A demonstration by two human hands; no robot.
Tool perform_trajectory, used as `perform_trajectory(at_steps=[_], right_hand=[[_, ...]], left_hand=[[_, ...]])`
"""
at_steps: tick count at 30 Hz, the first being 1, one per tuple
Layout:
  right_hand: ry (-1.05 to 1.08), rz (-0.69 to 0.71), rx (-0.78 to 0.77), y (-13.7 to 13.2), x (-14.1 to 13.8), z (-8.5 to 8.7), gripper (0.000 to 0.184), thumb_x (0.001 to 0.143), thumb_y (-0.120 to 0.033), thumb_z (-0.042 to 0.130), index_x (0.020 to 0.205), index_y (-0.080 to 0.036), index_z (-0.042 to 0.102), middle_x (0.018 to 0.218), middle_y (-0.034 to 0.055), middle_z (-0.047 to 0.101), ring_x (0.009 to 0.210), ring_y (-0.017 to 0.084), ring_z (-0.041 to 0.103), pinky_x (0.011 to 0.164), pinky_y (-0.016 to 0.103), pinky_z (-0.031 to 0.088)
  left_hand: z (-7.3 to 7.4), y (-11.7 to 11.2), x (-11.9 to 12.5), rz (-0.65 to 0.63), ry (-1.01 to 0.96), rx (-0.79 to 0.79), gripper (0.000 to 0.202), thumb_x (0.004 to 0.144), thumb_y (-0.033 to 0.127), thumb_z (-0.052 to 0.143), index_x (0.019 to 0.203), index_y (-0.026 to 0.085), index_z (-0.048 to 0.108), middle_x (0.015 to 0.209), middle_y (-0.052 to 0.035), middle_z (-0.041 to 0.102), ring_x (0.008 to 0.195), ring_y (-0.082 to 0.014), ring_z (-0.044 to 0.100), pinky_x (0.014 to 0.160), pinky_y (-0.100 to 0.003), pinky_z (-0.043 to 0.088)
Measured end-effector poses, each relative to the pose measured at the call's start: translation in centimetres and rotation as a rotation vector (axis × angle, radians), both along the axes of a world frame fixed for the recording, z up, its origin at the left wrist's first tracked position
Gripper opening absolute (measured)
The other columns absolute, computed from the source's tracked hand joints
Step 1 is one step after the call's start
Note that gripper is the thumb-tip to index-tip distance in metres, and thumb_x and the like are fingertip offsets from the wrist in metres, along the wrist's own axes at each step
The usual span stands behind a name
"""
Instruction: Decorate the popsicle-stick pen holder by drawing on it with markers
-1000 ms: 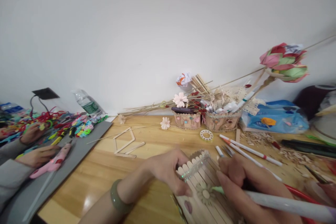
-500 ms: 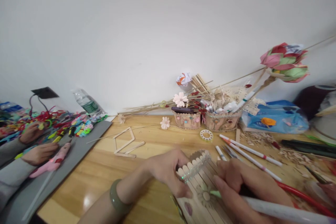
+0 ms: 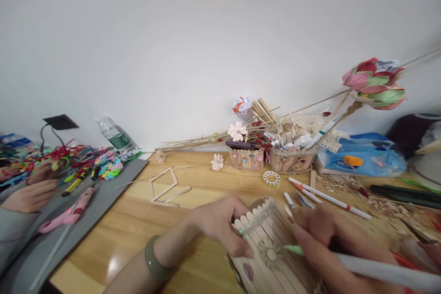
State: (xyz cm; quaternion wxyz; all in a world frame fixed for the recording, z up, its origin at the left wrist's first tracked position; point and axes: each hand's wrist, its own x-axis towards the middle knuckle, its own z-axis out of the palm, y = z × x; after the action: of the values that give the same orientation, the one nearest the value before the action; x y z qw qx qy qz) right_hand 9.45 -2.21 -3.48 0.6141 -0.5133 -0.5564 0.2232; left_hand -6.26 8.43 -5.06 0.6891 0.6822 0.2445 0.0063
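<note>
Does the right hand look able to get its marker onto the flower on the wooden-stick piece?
Likely yes: the right hand holds the marker, its green tip close beside the flower, with nothing visible between.

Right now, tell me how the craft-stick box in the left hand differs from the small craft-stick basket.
The craft-stick box is gripped, tilted, in the left hand; the small craft-stick basket stands on the table. The box carries a large flower; the basket carries little pink and blue decorations. Both have walls of wooden sticks set side by side.
</note>
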Motion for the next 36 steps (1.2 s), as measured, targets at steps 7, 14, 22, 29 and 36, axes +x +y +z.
perform_trajectory(at_steps=[7, 14, 22, 29, 36], right_hand=[[0.194, -0.195, -0.007, 1.3, 2.5, 0.3, 0.033, 0.076, -0.041, 0.060, 0.056, -0.023, 0.042, 0.049, -0.0053, 0.041, 0.043, 0.010, 0.032, 0.037, 0.022, 0.025], [0.013, -0.049, -0.054, 1.7, 3.3, 0.1, 0.024, 0.072, -0.026, 0.059, 0.059, -0.023, 0.039, 0.055, -0.0058, 0.040, 0.049, 0.012, 0.035, 0.043, 0.022, 0.029], [-0.160, -0.020, 0.046, 1.9, 2.4, -0.8, 0.032, 0.082, -0.025, 0.049, 0.055, -0.023, 0.032, 0.049, -0.0062, 0.033, 0.044, 0.011, 0.032, 0.041, 0.024, 0.026], [-0.268, -0.006, 0.071, 2.0, 2.2, -1.0, 0.032, 0.082, -0.022, 0.049, 0.056, -0.023, 0.031, 0.049, -0.0066, 0.035, 0.043, 0.010, 0.033, 0.040, 0.022, 0.028], [-0.417, -0.041, 0.109, 2.1, 2.3, -0.8, 0.033, 0.082, -0.019, 0.049, 0.055, -0.023, 0.030, 0.047, -0.0067, 0.037, 0.041, 0.009, 0.036, 0.039, 0.021, 0.031]], left_hand=[[-0.8, -1.5, 1.7, 0.353, -0.277, -0.022, 0.019, 0.051, 0.023, 0.069, 0.062, 0.010, 0.060, 0.054, 0.0059, 0.051, 0.051, -0.0047, 0.044, 0.053, -0.016, 0.041], [-2.4, -4.6, 4.0, 0.447, -0.459, -0.047, 0.053, 0.062, 0.039, 0.071, 0.107, 0.013, 0.059, 0.098, -0.0082, 0.065, 0.090, -0.0196, 0.060, 0.089, -0.035, 0.043], [-2.9, -5.7, 4.4, 0.489, -0.518, 0.071, 0.061, 0.071, 0.048, 0.062, 0.119, 0.014, 0.051, 0.114, -0.0123, 0.060, 0.108, -0.0254, 0.053, 0.098, -0.038, 0.038], [-3.5, -6.5, 4.7, 0.466, -0.595, -0.013, 0.055, 0.073, 0.045, 0.061, 0.119, 0.015, 0.051, 0.116, -0.0132, 0.058, 0.111, -0.0277, 0.051, 0.097, -0.041, 0.037], [-4.1, -6.6, 4.9, 0.479, -0.617, -0.080, 0.041, 0.076, 0.037, 0.060, 0.112, 0.017, 0.054, 0.108, -0.0097, 0.060, 0.105, -0.0252, 0.054, 0.094, -0.040, 0.040]])
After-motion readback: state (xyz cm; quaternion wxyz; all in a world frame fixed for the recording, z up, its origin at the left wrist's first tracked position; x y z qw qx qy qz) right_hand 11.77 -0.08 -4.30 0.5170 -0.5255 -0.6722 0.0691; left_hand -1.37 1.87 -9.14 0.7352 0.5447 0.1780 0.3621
